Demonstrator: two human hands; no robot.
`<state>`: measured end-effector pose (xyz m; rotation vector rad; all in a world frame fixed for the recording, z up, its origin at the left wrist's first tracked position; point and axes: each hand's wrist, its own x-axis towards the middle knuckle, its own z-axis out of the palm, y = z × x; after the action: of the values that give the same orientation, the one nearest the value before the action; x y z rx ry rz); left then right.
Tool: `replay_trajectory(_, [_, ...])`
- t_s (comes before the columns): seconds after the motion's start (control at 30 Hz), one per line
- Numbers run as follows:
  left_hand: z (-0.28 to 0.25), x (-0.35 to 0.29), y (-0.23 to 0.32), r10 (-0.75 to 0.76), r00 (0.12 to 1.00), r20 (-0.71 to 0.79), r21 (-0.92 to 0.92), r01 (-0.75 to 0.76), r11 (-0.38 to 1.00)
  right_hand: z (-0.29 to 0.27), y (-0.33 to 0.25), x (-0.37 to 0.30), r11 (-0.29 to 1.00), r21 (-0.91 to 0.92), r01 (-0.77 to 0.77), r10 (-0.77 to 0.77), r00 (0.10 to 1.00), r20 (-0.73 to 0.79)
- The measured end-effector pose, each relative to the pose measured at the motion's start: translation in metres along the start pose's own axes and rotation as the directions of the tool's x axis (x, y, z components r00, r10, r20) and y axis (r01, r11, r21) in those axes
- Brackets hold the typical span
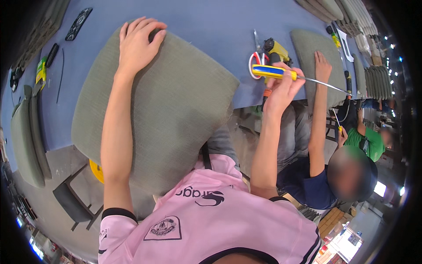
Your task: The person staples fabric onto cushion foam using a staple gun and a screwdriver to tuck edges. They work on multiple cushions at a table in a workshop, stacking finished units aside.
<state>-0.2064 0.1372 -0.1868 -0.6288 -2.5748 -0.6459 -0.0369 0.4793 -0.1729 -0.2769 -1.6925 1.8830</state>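
A large grey-green upholstered cushion point(180, 97) lies tilted between my lap and the blue table. My left hand point(140, 44) grips its far edge, fingers bent over the rim and thumb apart on the fabric. In my right hand point(283, 88), raised beyond the cushion's right corner, is a screwdriver point(274, 71) with a yellow and blue handle. Its long thin metal shaft points right, away from the cushion. Just past that hand, scissors point(255, 57) with red and white handles lie on the table beside a yellow and black power tool point(279, 50).
At my right, a co-worker in dark blue rests a hand on another cushion point(303, 44). More cushions point(28, 136) stand at the left, near a black remote control point(79, 24) and a green-labelled tool point(41, 72) on the blue table point(198, 22). A dark chair point(72, 200) stands below.
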Motion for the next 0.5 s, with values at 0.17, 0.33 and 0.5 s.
replay_trajectory(0.17, [-0.003, -0.003, -0.001, 0.003, 1.0, -0.001, -0.021, -0.003, 1.0, -0.004, -0.012, -0.003, 0.995, -0.099, -0.002, -0.001, 1.0, -0.029])
replay_trajectory(0.33, [-0.005, -0.003, 0.004, 0.0, 1.0, 0.0, -0.052, 0.0, 0.999, -0.006, -0.007, -0.022, 0.978, -0.162, -0.131, 0.155, 0.977, 0.144])
replay_trajectory(0.5, [-0.008, -0.005, 0.004, 0.002, 1.0, 0.019, 0.013, -0.002, 1.0, -0.014, -0.016, -0.019, 0.984, -0.079, 0.158, -0.167, 0.976, -0.139])
